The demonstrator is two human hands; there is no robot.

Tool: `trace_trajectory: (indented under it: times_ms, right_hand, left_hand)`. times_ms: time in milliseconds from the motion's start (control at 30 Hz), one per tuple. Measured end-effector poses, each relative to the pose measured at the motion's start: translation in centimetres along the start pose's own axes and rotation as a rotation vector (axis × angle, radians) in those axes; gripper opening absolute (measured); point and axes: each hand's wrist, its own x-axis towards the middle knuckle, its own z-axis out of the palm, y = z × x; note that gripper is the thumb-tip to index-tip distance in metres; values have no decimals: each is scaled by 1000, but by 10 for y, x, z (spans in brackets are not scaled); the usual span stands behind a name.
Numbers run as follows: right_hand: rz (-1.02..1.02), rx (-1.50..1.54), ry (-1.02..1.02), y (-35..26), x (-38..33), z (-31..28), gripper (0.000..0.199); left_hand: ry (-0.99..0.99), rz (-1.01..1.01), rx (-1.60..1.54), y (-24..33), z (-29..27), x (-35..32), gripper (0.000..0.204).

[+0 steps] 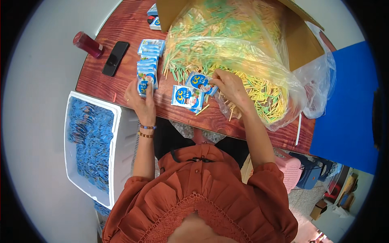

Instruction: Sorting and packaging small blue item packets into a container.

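A row of small blue-and-white packets (146,65) lies overlapped on the reddish wooden table. My left hand (141,101) is closed on the packet (143,86) at its near end, thumb on top. To the right, my right hand (231,87) pinches the corner of another blue-and-white packet (198,81). That packet partly overlaps a second loose packet (184,97), and the edge of one more shows beneath. Thin yellow and green sticks (261,91) spill from a big clear plastic bag (239,46) just beyond my right hand.
A cardboard box (302,44) stands behind the bag. At the left are a black phone (116,58) and a red-capped jar (88,43). Below them, a white foam box (115,150) holds many blue packets. A blue panel (344,105) borders the right side.
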Motion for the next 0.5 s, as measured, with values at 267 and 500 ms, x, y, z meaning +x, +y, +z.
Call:
trace_trajectory:
  times_ms: [267, 500]
  right_hand:
    - [225, 879, -116, -15, -37, -24, 7]
    - [261, 968, 130, 11, -74, 11, 7]
  left_hand:
    - [-761, -618, -1096, 101, 36, -10, 14]
    - [-671, -652, -1106, 111, 61, -39, 9]
